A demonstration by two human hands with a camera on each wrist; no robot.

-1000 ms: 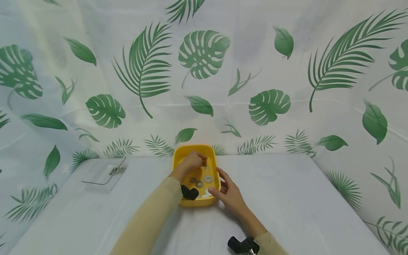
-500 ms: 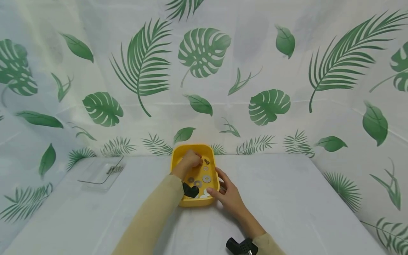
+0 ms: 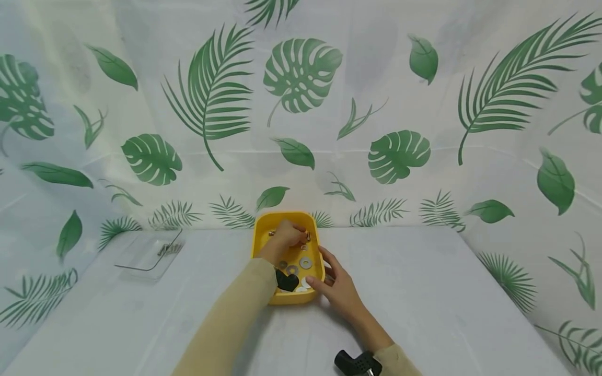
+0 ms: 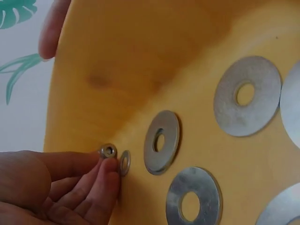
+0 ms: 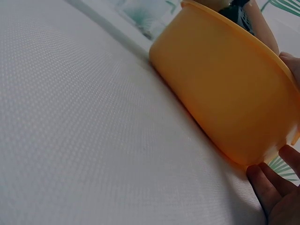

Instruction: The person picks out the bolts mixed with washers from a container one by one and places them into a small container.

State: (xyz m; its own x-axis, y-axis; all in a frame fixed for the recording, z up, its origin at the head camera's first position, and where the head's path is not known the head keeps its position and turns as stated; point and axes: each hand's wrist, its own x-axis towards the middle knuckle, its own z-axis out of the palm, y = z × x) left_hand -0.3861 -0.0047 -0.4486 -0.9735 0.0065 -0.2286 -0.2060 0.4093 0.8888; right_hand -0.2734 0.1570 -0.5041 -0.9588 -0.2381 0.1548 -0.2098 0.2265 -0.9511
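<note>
A yellow plastic tub [image 3: 289, 298] stands on the table, holding several flat metal washers [image 3: 305, 262]. Inside it, my left hand [image 3: 288, 236] pinches a small socket-head screw [image 4: 108, 151] between thumb and fingertip; the screw's round head faces the left wrist camera. Close beside those fingertips lies a small washer [image 4: 125, 162]. Another small screw [image 3: 271, 233] shows left of the hand, toward the tub's far end. My right hand [image 3: 342, 292] holds the tub's near right side, thumb over the rim and fingers along the outer wall. White discs [image 3: 304, 283] lie at the near end.
To the left on the white tablecloth [image 3: 423, 292] is a clear plastic box [image 3: 141, 256] with several small metal screws [image 3: 170, 249] inside. A leaf-print curtain [image 3: 348, 94] hangs right behind the table's far edge.
My left hand first drew left, leaving a screw uncovered, then came back right and took hold of it. My right hand has stayed on the tub.
</note>
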